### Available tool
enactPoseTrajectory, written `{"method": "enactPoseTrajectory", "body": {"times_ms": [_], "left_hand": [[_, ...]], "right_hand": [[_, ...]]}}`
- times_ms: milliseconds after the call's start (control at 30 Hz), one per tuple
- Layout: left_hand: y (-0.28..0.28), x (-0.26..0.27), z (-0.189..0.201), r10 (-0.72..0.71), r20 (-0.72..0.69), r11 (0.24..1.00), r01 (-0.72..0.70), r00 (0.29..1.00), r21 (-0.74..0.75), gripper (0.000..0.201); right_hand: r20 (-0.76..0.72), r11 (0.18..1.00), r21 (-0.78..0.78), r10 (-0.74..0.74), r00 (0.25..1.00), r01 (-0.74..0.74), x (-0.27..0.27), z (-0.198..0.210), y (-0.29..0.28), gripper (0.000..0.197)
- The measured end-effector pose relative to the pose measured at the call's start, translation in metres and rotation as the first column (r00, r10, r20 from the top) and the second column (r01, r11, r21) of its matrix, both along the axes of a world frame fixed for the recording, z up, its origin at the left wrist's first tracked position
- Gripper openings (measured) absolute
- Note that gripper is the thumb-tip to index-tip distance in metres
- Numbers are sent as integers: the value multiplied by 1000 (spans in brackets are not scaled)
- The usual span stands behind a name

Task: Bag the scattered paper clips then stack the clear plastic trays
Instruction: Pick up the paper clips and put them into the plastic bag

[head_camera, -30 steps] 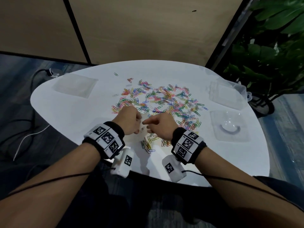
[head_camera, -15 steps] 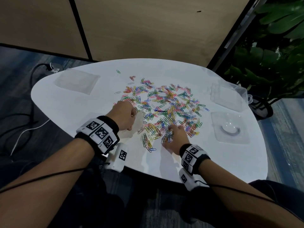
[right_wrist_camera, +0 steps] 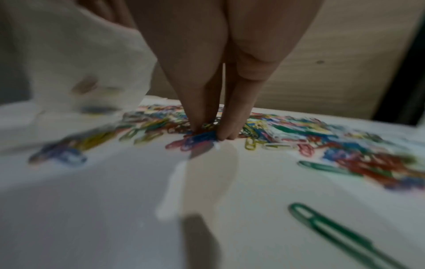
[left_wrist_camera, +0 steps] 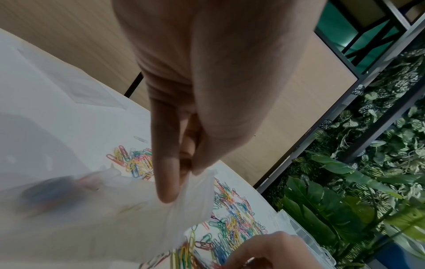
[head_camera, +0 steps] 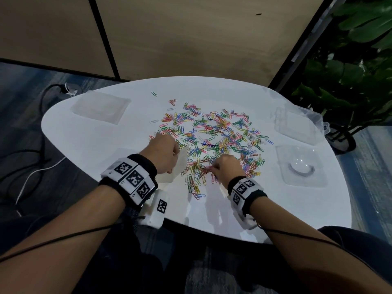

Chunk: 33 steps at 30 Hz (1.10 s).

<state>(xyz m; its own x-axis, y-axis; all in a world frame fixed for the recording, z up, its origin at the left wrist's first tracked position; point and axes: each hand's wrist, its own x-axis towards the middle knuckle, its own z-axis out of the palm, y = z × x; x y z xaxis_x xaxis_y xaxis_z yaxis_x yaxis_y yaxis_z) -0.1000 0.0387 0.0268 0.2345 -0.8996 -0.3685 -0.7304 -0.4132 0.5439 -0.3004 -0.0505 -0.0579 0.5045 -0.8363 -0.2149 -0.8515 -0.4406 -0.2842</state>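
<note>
Coloured paper clips (head_camera: 214, 134) lie scattered over the middle of the white table (head_camera: 89, 136). My left hand (head_camera: 164, 154) pinches the rim of a translucent plastic bag (head_camera: 177, 166) just left of the pile; the left wrist view shows thumb and finger on the bag (left_wrist_camera: 128, 209), with a few clips blurred inside. My right hand (head_camera: 227, 166) reaches down into the near edge of the pile, and its fingertips (right_wrist_camera: 197, 125) close on a small bunch of clips (right_wrist_camera: 202, 138). Clear trays sit at the far left (head_camera: 99, 107), far right (head_camera: 297, 126) and right (head_camera: 301, 164).
A wood-panelled wall stands behind the table. Leafy plants (head_camera: 350, 81) and a clear lidded box (head_camera: 318, 122) are at the right. Cables (head_camera: 31, 166) run over the dark floor on the left. My knees are under the near table edge.
My right hand left the bag's mouth, moved right into the pile and now pinches clips. The left hand still holds the bag and shifted slightly left.
</note>
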Motion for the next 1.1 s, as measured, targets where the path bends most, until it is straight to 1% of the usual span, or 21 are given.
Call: {"method": "enactPoseTrajectory", "body": {"times_ms": [67,133,200,233,267,300,333,400,467,533,567,667,767,833,867,900,933,967,1000,1067,1100], "left_hand": [[0,0,-1,-14,19,1000,14,1000,12,19],[0,-2,-1,-26,28,1000,25,999,18,29],[-1,-4,1,-32,31,999,32,999,30,38],[-1,-5,1,-35,31,999,34,999,37,37],[-2,-6,1,-31,27,999,30,999,43,36],[-2,-8,1,-24,16,999,24,1000,46,34],[-3,-9,1,-17,4,999,16,1000,48,31],[-5,-11,0,-3,-18,999,4,1000,45,24],[-6,-13,-2,7,-30,1000,-6,1000,28,20],[-7,-14,-2,10,-38,1000,-10,999,8,21],[-6,-15,-1,11,-42,1000,-11,999,1,22],[-4,-15,2,17,-46,1000,-18,999,-14,21],[-5,-14,0,19,-56,1000,-20,998,-13,20],[-6,-13,-3,31,-83,1000,-31,996,1,19],[-6,-12,-4,38,-91,999,-38,995,6,19],[-7,-12,-5,42,-94,999,-42,995,9,19],[-7,-11,-5,43,-91,999,-42,995,8,20],[-7,-10,-5,40,-83,999,-40,996,4,20],[-7,-9,-4,37,-72,999,-37,997,-5,22],[-6,-6,-1,40,-52,999,-41,998,-33,30],[-5,-5,-1,45,-48,998,-47,998,-43,31]], "right_hand": [[103,979,114,-179,978,167,-6,7,-8,15],[179,927,247,-329,927,282,-15,8,-16,14],[272,810,475,-506,819,342,-20,10,-21,15],[329,720,615,-604,726,320,-21,12,-22,15],[385,624,742,-696,607,244,-21,15,-23,16],[416,543,828,-761,497,140,-17,22,-21,21],[427,480,877,-804,415,27,-13,29,-19,25],[430,404,903,-839,334,-148,0,46,-11,29],[424,358,898,-859,286,-255,12,56,-2,28],[426,349,894,-857,291,-280,22,57,8,25],[439,374,894,-839,322,-246,27,55,13,22],[510,529,842,-721,469,-103,36,50,26,10],[532,687,727,-559,636,-6,41,44,32,12],[522,808,588,-346,780,-35,42,46,31,18],[481,876,475,-175,859,-88,43,49,31,22],[419,909,384,-18,908,-160,42,53,31,27],[386,914,354,53,921,-201,42,57,30,31],[391,906,367,55,919,-211,43,61,29,33],[447,887,422,-24,894,-187,41,64,28,33],[544,849,521,-250,801,-88,35,63,20,24],[537,860,509,-292,791,-29,29,61,13,20]]}}
